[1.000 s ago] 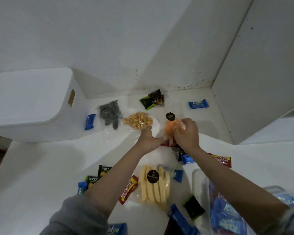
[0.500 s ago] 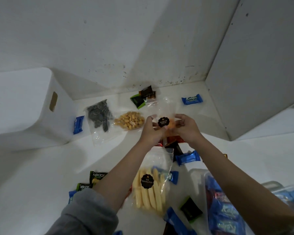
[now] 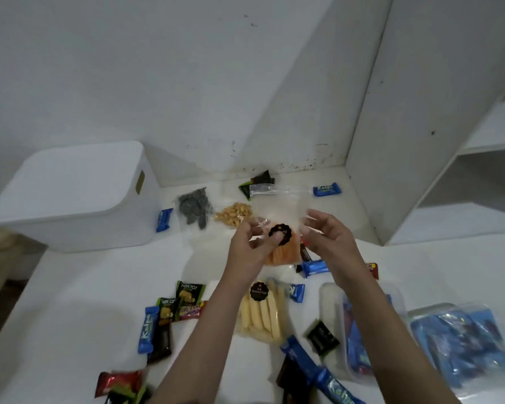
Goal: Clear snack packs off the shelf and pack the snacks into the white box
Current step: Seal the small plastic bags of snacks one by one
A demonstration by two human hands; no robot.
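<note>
A clear bag of orange snacks [image 3: 283, 252] with a round black sticker hangs above the white shelf surface [image 3: 79, 301]. My left hand [image 3: 251, 249] pinches it at the sticker. My right hand [image 3: 330, 243] has curled fingers at the bag's right edge. The white box [image 3: 79, 193] stands at the back left, its slot handle facing me. Loose packs lie around: a bag of yellow sticks [image 3: 260, 316], a peanut bag [image 3: 235, 214], a dark snack bag [image 3: 193, 208] and blue Kalpa bars [image 3: 327, 190].
Nextar packs [image 3: 188, 294] and small bars lie at the front left. Two clear containers [image 3: 330, 304] [image 3: 461, 342] holding blue packs sit at the right. A white upright panel [image 3: 405, 141] bounds the shelf on the right, with the wall behind.
The orange snack bag has come up off the surface. My left hand has joined the right on it, and the hands have drawn slightly apart, spreading the bag.
</note>
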